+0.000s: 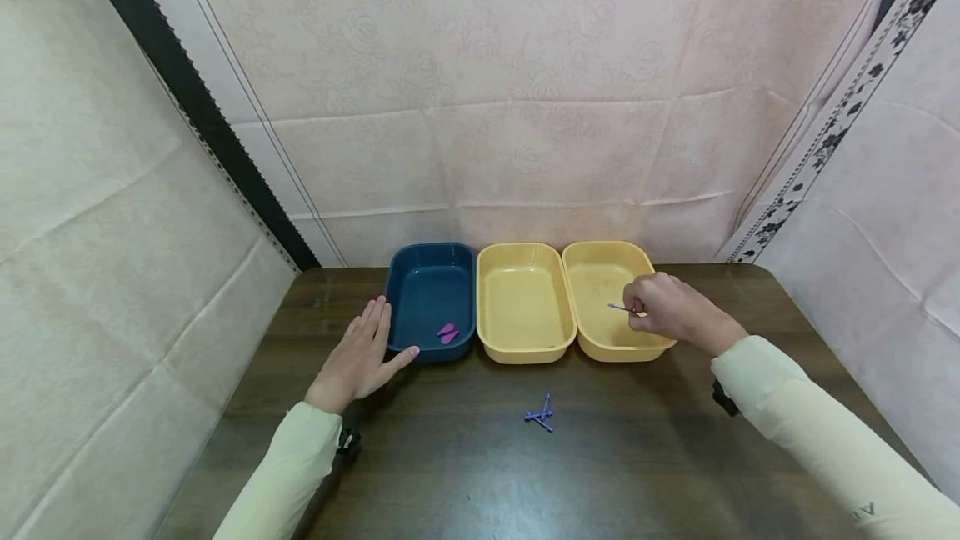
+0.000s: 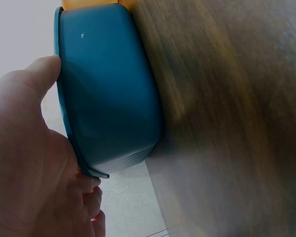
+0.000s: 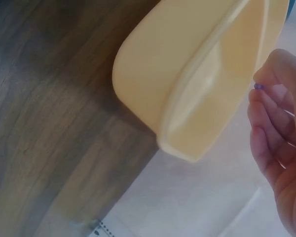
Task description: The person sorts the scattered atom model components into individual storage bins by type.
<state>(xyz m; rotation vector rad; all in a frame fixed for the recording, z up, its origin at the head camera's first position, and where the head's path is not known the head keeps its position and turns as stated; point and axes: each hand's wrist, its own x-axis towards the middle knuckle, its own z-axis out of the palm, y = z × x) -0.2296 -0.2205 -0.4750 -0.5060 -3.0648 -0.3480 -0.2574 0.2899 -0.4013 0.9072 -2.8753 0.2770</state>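
The left hand (image 1: 360, 357) lies flat, palm down, fingers straight and together, thumb spread to the side, its forearm in a pale sleeve reaching forward. The right hand (image 1: 667, 308) is raised, fingers curled inward in a pinching grip, wrist bent, sleeved forearm angled in from the right.

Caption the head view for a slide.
Right hand pinches a purple stick over the right yellow tub; left hand rests against the blue tub.

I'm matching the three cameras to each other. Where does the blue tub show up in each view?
Head: blue tub is leftmost of three tubs, left hand against its near left corner.
Left wrist: it fills upper centre, beside the palm.
Right wrist: not in view.
Shared landmark: dark wooden table.
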